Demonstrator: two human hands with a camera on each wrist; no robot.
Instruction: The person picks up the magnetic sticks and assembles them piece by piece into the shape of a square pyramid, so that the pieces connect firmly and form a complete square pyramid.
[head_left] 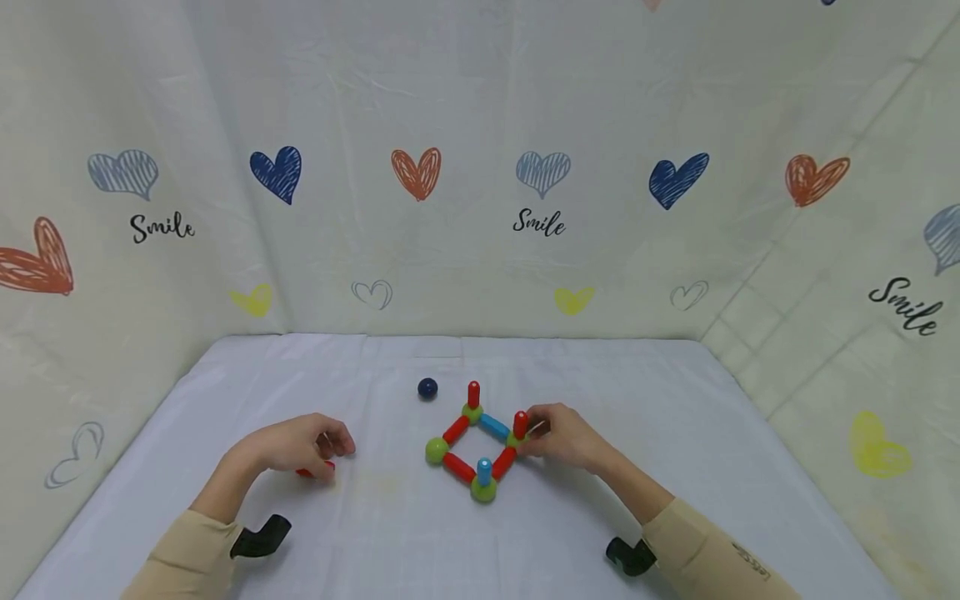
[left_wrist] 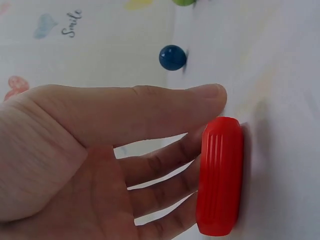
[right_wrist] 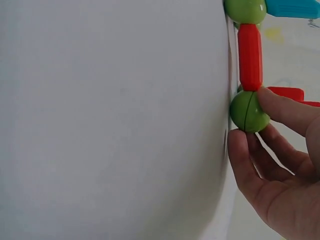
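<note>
My left hand (head_left: 303,443) is low over the tabletop at a red rod (left_wrist: 220,177). In the left wrist view the thumb reaches past the rod's top end and the other fingers pass behind it. My right hand (head_left: 564,435) pinches a green ball (right_wrist: 249,111) between thumb and fingers. That ball is the right corner of a four-sided frame of green balls joined by red rods (head_left: 459,467) and one blue rod (head_left: 494,427). Two upright red rods (head_left: 474,394) rise from the far and right balls, and an upright light-blue rod (head_left: 484,472) from the near ball.
A dark blue ball (head_left: 427,388) lies behind the frame, toward the back of the white-covered table (head_left: 375,533). A curtain (head_left: 465,100) printed with hearts hangs behind and at the sides. Black wrist mounts (head_left: 261,536) are at both cuffs.
</note>
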